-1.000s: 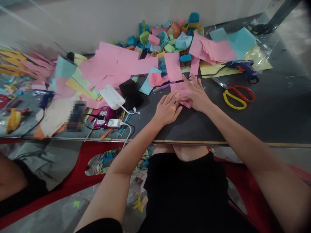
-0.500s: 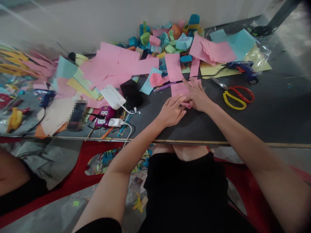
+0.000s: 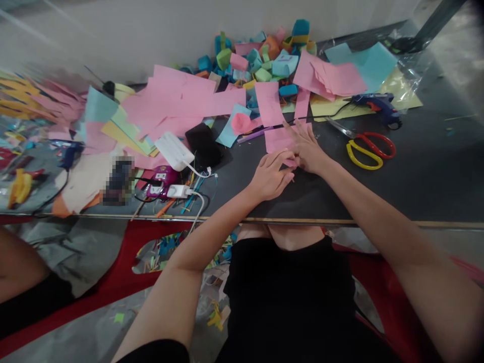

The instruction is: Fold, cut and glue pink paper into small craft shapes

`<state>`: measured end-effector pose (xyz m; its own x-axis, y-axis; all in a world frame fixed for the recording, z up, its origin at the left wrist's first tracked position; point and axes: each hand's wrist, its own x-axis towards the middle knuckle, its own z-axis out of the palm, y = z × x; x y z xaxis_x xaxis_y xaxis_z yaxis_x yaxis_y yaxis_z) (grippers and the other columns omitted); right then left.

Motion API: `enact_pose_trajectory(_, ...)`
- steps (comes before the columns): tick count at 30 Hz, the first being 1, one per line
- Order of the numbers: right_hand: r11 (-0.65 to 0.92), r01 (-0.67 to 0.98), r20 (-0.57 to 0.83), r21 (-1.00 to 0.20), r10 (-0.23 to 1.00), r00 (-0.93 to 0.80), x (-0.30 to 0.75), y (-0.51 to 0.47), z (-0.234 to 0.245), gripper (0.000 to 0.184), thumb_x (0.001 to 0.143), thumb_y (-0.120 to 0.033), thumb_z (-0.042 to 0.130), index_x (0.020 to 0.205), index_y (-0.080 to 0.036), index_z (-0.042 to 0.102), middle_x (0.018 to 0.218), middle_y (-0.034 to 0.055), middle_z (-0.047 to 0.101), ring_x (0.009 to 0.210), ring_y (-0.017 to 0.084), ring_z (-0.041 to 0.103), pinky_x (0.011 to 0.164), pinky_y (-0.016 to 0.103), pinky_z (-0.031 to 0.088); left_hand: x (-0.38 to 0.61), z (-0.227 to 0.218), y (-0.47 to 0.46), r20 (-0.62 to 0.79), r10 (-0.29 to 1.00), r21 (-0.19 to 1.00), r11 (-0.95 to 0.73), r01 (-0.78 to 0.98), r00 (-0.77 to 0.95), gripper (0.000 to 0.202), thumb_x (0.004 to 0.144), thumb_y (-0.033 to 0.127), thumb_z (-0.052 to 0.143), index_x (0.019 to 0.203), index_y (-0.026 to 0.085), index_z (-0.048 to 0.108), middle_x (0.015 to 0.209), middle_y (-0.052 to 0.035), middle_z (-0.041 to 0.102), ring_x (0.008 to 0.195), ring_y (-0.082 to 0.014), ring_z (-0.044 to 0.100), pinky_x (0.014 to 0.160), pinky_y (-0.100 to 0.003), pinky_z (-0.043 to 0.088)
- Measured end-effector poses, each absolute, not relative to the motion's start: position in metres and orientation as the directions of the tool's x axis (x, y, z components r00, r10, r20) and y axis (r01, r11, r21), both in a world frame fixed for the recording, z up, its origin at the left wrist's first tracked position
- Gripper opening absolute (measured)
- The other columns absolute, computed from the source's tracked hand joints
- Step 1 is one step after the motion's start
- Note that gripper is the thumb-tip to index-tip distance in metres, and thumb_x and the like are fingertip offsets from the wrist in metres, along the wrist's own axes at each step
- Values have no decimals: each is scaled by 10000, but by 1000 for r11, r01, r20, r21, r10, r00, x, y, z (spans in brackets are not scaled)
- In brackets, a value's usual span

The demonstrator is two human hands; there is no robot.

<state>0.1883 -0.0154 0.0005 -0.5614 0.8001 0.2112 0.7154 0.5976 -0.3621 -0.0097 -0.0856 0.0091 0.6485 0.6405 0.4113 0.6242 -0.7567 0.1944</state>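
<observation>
My left hand (image 3: 271,174) is closed, its thumb and fingers pinching a small piece of pink paper (image 3: 290,163). Meeting it from the right, my right hand (image 3: 307,148) has its thumb side at the same piece, while its other fingers stretch out toward the back. Most of the small piece is hidden by the hands. Beneath and behind them lies a pink paper sheet (image 3: 275,140). Just beyond are a pink paper strip (image 3: 269,103), a purple stick (image 3: 256,134) and a round pink paper piece (image 3: 242,123) on blue paper.
Red-and-yellow-handled scissors (image 3: 365,151) and a blue glue gun (image 3: 378,105) lie right of my hands. Folded coloured paper pieces (image 3: 260,63) pile up against the wall. To the left are a white power bank (image 3: 174,151), a black pouch (image 3: 204,145) and a purple socket (image 3: 162,181).
My left hand has shifted slightly right and rolled a little, and the small pink paper between the hands shows at a different angle. My right hand stays nearly in place.
</observation>
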Motion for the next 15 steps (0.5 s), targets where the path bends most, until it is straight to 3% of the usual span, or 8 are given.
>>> enact_pose_trajectory(2,602,711,223,-365,797,-561,188,-15,-1,266,787,-102,618,886,-277,793,1687,-108,295,1596,429,95,1260,738,47,-9,9,-86,409,644,176,-751,637,647,549,1074,432,268,1149,185,752,1422,-118,604,1413,-276,466,1158,-429,368)
enact_pose_trajectory(6,614,690,245,-384,788,-565,190,-10,-9,435,791,-136,663,1167,-332,762,1706,-110,244,1597,446,33,1253,750,30,-7,9,-87,416,592,145,-793,592,690,486,1063,422,347,1114,186,769,1409,-125,617,1402,-286,494,1136,-440,407)
enact_pose_trajectory(10,613,685,231,-393,787,-572,191,-8,-11,621,791,-149,686,1370,-370,661,1726,-105,180,1595,449,8,1253,744,8,-13,11,-82,436,482,124,-868,480,760,361,1023,411,500,1030,202,793,1267,-121,704,1282,-260,614,1043,-421,498)
enact_pose_trajectory(13,604,687,222,-404,794,-567,191,-9,-8,667,802,-129,667,1414,-392,625,1725,-104,184,1597,435,40,1258,736,16,-30,16,-71,407,414,75,-904,422,814,318,1006,399,551,963,207,801,1183,-90,755,1188,-228,679,986,-385,537)
enact_pose_trajectory(15,600,685,219,-414,795,-565,192,-10,-6,646,814,-119,655,1394,-405,641,1723,-109,190,1599,422,50,1265,725,33,-46,20,-61,397,444,18,-879,476,804,343,1016,365,528,897,187,796,1162,-80,772,1169,-234,693,973,-388,546)
